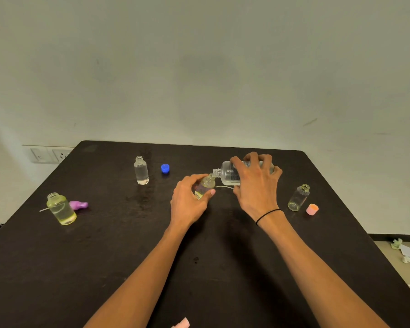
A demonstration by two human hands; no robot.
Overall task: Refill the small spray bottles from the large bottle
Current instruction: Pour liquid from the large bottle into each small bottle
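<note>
Scanning from the left edge of the dark table (104, 245), I see a yellow-tinted bottle (61, 208) standing uncapped with liquid well up its body, and a purple spray head (78, 205) lying just beside it. Further along stands a clear small bottle (141, 170), also open, with only a little liquid at the bottom as far as I can tell, and a blue cap (165, 168) near it.

Then comes my left hand (189, 204), fingers and thumb curled round the small bottle I am filling (205, 185), tilted so its neck leans right and up. My right hand (256, 183) is wrapped over the large bottle (232, 174), which I hold nearly on its side, mouth to the left and touching or just above the small neck (I cannot tell which).

To pour well, I judge I should keep the two mouths lined up, raise the base of the large bottle slowly so the stream stays thin, and hold the small one firm, levelling off before it reaches the shoulder. A fast tip would likely spill onto the table.

Well to the right, another empty-looking bottle (299, 197) stands open with a pink cap (312, 209) just beside it, waiting its turn.
</note>
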